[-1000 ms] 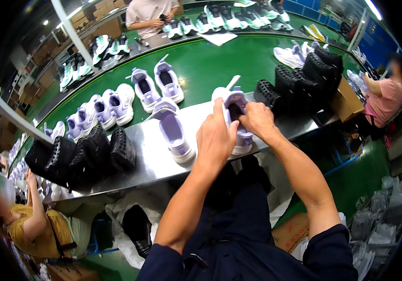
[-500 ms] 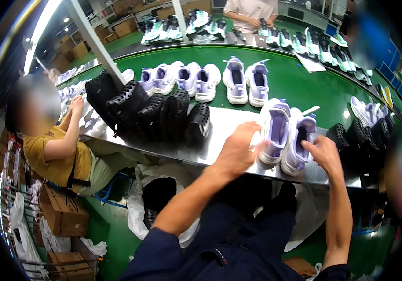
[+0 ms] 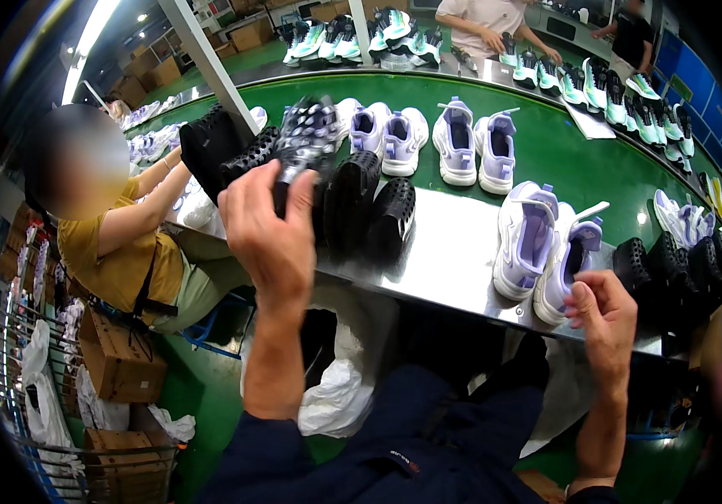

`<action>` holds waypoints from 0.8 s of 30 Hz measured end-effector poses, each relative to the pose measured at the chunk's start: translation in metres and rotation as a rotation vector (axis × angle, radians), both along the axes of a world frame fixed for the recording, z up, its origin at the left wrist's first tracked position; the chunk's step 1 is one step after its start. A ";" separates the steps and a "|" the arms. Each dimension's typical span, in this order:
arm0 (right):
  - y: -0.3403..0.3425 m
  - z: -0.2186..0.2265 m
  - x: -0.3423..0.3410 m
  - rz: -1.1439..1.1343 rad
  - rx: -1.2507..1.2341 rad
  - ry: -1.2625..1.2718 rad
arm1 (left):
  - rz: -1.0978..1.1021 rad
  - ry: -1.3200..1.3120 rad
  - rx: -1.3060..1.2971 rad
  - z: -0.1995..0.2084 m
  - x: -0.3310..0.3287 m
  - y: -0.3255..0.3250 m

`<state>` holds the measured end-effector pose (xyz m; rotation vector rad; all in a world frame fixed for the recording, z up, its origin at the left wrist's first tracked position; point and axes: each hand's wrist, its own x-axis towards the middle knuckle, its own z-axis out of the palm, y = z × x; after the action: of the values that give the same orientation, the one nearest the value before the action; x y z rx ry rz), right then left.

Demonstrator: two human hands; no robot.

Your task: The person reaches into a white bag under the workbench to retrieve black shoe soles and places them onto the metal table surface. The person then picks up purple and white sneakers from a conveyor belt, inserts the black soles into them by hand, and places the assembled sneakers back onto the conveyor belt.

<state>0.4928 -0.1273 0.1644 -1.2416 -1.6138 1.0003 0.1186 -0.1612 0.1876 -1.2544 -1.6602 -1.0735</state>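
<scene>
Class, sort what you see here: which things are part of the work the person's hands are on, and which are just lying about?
In hand:
- left hand gripping a black sole
- right hand at the heel of a lilac-and-white shoe
- its partner shoe

Lying about:
- row of black soles
- green-and-white shoes on the far belt
- cardboard box
- white bags

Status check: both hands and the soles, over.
Left hand gripping a black sole, lifted off the row. Right hand at the lavender shoe's heel. Nothing blocking.

Soles on steel ledge left, sneakers right
</scene>
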 end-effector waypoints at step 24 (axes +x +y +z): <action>-0.030 0.009 0.000 0.126 0.299 -0.584 | -1.259 -1.208 -0.352 -0.050 0.184 0.047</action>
<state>0.4933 -0.1570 0.1739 -1.3015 -2.2160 0.4513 0.3028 -0.1138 0.1372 -2.2083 -1.7883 -2.7870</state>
